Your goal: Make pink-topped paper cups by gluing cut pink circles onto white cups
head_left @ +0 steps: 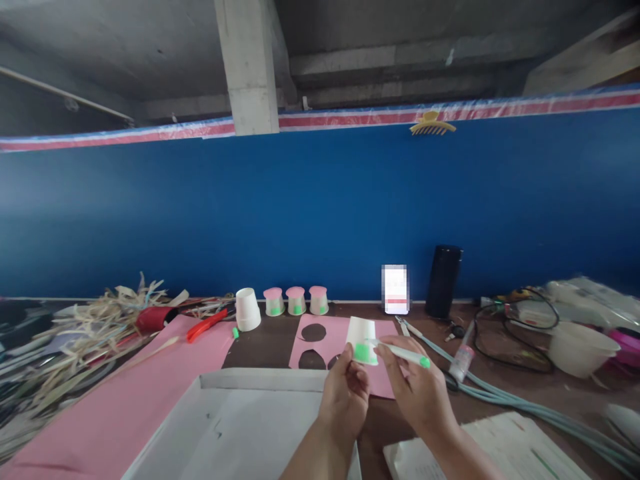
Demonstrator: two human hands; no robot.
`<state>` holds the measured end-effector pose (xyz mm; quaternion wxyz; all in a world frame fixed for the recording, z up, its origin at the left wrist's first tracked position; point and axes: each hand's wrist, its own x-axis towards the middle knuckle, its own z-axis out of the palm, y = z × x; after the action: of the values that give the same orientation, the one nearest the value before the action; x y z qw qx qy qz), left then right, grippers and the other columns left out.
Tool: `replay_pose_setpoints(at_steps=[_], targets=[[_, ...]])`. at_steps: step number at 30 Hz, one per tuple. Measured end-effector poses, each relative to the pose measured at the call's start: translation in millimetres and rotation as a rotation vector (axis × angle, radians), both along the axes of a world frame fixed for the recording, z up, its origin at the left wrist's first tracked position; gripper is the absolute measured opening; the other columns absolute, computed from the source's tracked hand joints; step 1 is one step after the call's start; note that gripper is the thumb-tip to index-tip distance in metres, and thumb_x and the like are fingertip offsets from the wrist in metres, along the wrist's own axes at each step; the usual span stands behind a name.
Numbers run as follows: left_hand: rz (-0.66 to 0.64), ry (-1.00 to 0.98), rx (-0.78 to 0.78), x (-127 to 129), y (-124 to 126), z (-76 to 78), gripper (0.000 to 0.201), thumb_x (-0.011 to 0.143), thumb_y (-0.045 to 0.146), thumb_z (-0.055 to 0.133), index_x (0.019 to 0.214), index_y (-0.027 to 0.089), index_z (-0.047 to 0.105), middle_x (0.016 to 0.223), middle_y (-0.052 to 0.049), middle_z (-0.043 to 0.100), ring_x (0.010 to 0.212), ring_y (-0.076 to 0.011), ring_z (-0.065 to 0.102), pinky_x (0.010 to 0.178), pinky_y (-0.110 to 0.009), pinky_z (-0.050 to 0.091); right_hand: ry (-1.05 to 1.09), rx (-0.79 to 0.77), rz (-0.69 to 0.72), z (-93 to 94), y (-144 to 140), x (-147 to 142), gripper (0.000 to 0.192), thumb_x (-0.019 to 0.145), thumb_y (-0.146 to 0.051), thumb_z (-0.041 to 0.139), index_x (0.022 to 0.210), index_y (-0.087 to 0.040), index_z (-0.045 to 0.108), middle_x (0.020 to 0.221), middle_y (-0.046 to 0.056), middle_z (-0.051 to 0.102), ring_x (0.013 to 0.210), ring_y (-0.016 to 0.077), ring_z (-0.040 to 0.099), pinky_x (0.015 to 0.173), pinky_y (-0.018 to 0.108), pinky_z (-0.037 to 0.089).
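Marking paper cup (361, 340) above the desk (270, 343).
Left hand (345, 393) grip pinches cup from below; right hand (417, 383) grip pinches green marker (403, 353), tip on cup's green patch.

Dim, even light; blurred edges

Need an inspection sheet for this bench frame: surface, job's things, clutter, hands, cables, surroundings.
Surface: brown table, partly under pink paper and a white tray.
Job's things: paper cup with a green patch; green marker tip on it.
Clutter: three pink-topped cups, upturned white cup, red scissors, straw pile, phone, black flask, white bowl.
Hands: left hand holds the cup; right hand holds the marker.
Cables: black cable; grey hose.
Surroundings: blue wall, concrete pillar.
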<state>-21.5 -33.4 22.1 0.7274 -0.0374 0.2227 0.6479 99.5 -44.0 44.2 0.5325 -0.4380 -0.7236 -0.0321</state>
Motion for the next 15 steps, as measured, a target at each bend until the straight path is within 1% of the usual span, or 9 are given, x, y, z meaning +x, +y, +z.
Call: replay_pose_setpoints(at_steps=[7,12,15], targets=[[0.000,-0.001,-0.004,0.4,-0.1,1.1,0.005,0.081,0.010,0.060,0.085,0.012,0.058,0.058,0.004,0.048,0.044,-0.0031,0.049,0.040,-0.012,0.045,0.025,-0.003,0.016,0.1,-1.4,1.2,0.017,0.089,-0.030,0.048,0.094,-0.020,0.061,0.092,0.007,0.065,0.091,0.0222,0.062,0.081,0.034,0.050],[-0.018,0.018,-0.005,0.2,0.4,0.7,0.006,0.081,0.015,0.062,0.083,0.012,0.057,0.057,0.005,0.045,0.043,-0.0031,0.048,0.039,-0.012,0.044,0.112,0.046,-0.001,0.6,-0.2,6.3,0.019,0.088,-0.028,0.049,0.102,-0.020,0.061,0.100,0.008,0.065,0.094,0.0227,0.062,0.083,0.037,0.050],[-0.022,0.014,-0.002,0.0,0.4,0.4,0.007,0.080,0.014,0.063,0.083,0.012,0.057,0.058,0.004,0.046,0.043,-0.0029,0.048,0.040,-0.012,0.044,0.112,0.058,-0.015,0.2,1.8,7.9,0.019,0.088,-0.027,0.050,0.102,-0.021,0.061,0.100,0.008,0.064,0.093,0.0228,0.062,0.084,0.039,0.050]])
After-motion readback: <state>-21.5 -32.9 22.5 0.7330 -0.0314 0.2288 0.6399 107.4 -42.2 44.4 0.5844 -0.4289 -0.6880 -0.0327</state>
